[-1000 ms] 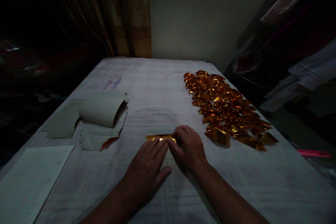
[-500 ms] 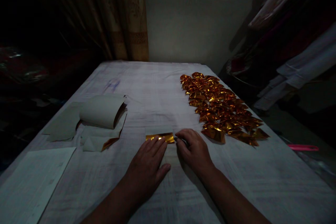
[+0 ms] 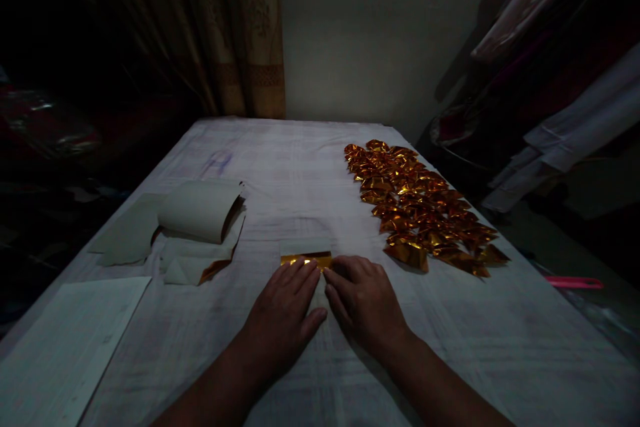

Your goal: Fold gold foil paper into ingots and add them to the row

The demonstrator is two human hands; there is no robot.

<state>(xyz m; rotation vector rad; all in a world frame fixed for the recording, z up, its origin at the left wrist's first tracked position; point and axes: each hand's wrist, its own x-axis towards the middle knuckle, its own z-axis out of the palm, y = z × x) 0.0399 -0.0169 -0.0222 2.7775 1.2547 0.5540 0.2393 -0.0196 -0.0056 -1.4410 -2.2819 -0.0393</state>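
Note:
A small sheet of gold foil paper lies folded on the cloth-covered table, its pale backing showing along the far edge. My left hand rests flat across its left and middle part, fingers stretched out and thumb apart. At the right end of the gold foil paper, my right hand has its thumb and curled fingers drawn together on the near edge. Its fingertips are close to those of my left hand. The near part of the paper is hidden under both hands.
Several folded gold foil pieces are laid in overlapping rows at the right. Curled loose sheets with pale backs lie at the left, beyond a flat white sheet. Clothes hang past the table's right edge; a curtain hangs behind.
My right hand has moved slightly left, from the right end of the gold foil paper onto its near edge. The left hand stays flat on it. The view has shifted a little.

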